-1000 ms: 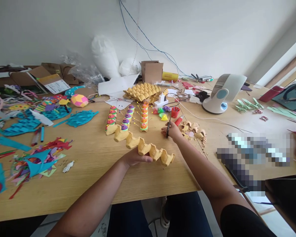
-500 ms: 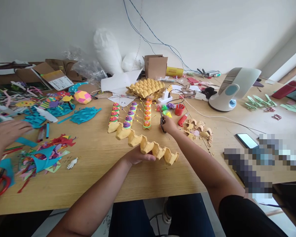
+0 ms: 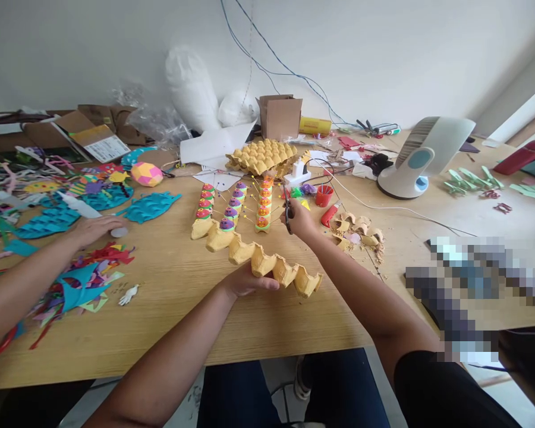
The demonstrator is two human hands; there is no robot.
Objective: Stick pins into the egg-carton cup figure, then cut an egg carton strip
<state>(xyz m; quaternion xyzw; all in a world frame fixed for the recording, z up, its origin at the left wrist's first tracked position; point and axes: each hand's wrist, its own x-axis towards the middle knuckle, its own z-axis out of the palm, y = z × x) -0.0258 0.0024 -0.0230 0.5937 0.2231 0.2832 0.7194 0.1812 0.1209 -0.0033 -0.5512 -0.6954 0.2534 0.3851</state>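
My left hand (image 3: 248, 282) grips a cut strip of yellow egg carton (image 3: 264, 259) from below, holding it tilted above the table. My right hand (image 3: 299, 217) is closed around dark-handled scissors (image 3: 288, 213), their tips pointing away from me. Past the strip stand three painted egg-carton caterpillars: a red one (image 3: 205, 202), a purple one (image 3: 232, 209) and an orange one (image 3: 263, 205), with pins sticking out as feelers. A red utility knife (image 3: 329, 215) and torn carton scraps (image 3: 360, 229) lie right of my right hand.
From the left reaches another person's hand (image 3: 98, 229), near paper scraps (image 3: 85, 279) and blue carton pieces (image 3: 149, 207). Behind are a stacked egg tray (image 3: 262, 156), a cardboard box (image 3: 280, 117), a red cup (image 3: 323, 195) and a white fan (image 3: 423, 157).
The other person's hand has moved right across the table, beside the white bottle. My right hand with the scissors has shifted slightly up and left. My left hand keeps the carton strip nearly in place.
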